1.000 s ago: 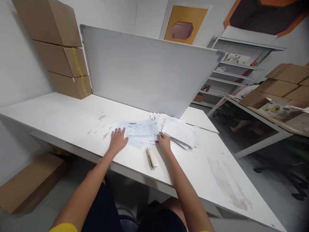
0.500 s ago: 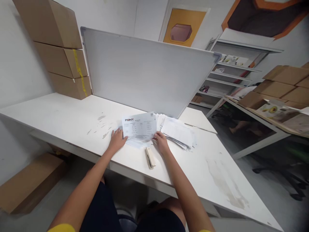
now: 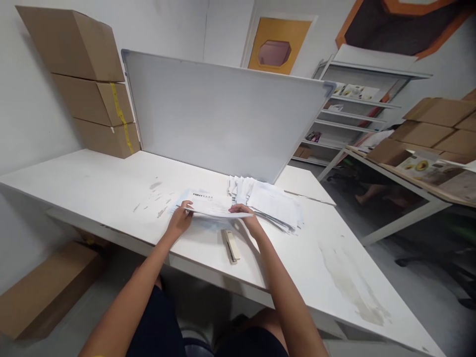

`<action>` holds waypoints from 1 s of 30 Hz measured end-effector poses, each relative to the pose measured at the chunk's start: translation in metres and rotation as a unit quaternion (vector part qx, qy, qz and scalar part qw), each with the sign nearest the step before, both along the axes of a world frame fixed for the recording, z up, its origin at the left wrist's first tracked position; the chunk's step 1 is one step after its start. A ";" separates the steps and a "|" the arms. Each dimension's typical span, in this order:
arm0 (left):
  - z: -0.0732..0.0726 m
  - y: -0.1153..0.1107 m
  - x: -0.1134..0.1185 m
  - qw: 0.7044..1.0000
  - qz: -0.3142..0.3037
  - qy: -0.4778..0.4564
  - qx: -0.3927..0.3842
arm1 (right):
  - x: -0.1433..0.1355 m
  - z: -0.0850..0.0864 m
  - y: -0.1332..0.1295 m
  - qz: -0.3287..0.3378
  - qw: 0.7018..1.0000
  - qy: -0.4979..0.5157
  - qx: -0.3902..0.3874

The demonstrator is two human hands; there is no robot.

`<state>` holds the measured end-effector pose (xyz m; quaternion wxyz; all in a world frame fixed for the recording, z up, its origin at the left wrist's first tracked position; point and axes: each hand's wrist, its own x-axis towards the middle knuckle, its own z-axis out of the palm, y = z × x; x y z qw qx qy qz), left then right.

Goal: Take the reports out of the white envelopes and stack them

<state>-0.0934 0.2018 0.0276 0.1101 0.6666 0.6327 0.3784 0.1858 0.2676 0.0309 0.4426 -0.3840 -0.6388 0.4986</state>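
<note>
A thin set of printed paper sheets (image 3: 211, 204) with "PONY" at its top is held level just above the table. My left hand (image 3: 182, 218) pinches its left end. At the right end, my right hand (image 3: 245, 214) is closed on the same sheets, thumb and fingers on either face. Below them, close to my right wrist, lies a cream stapler (image 3: 232, 246). To the right of the sheets rests a fanned pile of papers (image 3: 275, 201). More loose paper shows partly under the held sheets.
The white table (image 3: 119, 191) carries stains at its left and right. A whiteboard (image 3: 223, 114) stands along the back. Stacked cardboard boxes (image 3: 107, 104) are at the left rear. Shelves (image 3: 334, 114) and another table with boxes (image 3: 439, 119) stand to the right.
The held sheets have tipped from facing me to nearly flat, and their near edge now points at me. Both hands have turned with them. The stapler and pile stay in place.
</note>
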 end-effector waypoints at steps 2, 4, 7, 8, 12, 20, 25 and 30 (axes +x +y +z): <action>0.000 0.002 0.001 0.999 0.021 0.042 0.004 | -0.001 -0.003 0.002 -0.023 1.000 -0.017 0.006; 0.000 0.003 0.001 0.997 0.027 0.067 0.010 | -0.001 -0.007 0.006 -0.034 0.999 -0.024 0.004; 0.001 0.003 0.003 0.996 0.022 0.086 0.010 | 0.002 -0.012 0.011 -0.049 0.999 -0.014 0.003; 0.001 0.003 0.003 0.995 0.021 0.093 0.007 | 0.003 -0.012 0.012 -0.055 0.998 -0.011 0.002; 0.001 0.004 0.004 0.993 0.023 0.118 0.000 | 0.003 -0.015 0.018 -0.081 0.997 -0.001 -0.007; 0.002 0.003 0.012 0.984 -0.029 0.177 -0.019 | 0.009 -0.007 0.009 -0.179 0.981 0.069 -0.015; -0.001 0.003 0.014 0.979 0.039 0.197 -0.043 | 0.043 0.010 -0.029 -0.263 0.956 0.132 -0.015; 0.001 0.002 0.015 0.967 0.102 0.219 -0.079 | 0.100 0.009 -0.138 -0.231 0.961 0.125 -0.084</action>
